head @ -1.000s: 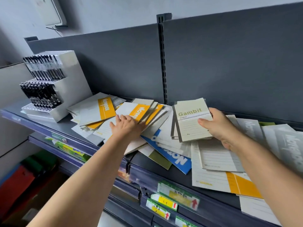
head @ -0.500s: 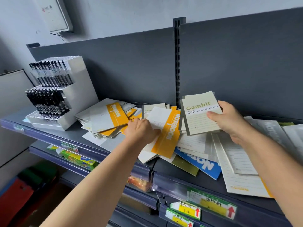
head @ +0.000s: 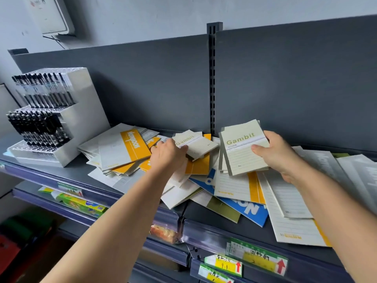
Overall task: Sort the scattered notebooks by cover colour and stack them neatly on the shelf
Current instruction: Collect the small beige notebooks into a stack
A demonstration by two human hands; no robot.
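On the dark grey shelf point(head: 61, 174) we find notebooks strewn in overlapping heaps. A small stack of pale-green "Gambit" notebooks point(head: 242, 152) is tilted up off the pile in our right hand point(head: 279, 156). One more pale "Gambit" notebook point(head: 195, 146) is gripped by our left hand point(head: 167, 156) just beside it. White notebooks with orange bands point(head: 122, 148) fan out to the left. A blue notebook point(head: 244, 209) and an olive notebook point(head: 222, 209) lie near the front edge, and grey-covered notebooks point(head: 330, 170) lie to the right.
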